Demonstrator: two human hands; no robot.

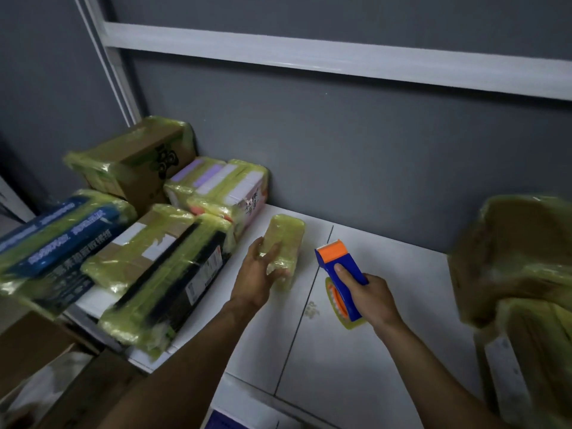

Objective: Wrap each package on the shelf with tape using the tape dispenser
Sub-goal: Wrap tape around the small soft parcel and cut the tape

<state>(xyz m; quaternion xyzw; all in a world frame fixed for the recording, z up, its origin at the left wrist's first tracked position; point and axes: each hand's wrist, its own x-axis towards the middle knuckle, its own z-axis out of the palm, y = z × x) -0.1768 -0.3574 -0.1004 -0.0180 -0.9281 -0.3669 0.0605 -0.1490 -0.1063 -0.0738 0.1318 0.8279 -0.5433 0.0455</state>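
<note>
Both bare forearms reach forward from the lower edge of the view, the 2 hands near each other but apart; the left hand (pixel 258 269) grips the near end of a small wrapped package (pixel 286 235), thumb on its left side, fingers curled over it; the right hand (pixel 370 297) is wrapped round the tape dispenser (pixel 339 264), thumb laid along its top.

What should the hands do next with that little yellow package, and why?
Probably the left hand should put the small package with the wrapped pile: tape already seems to cover it, and the right hand holds the tape dispenser away from it.
</note>
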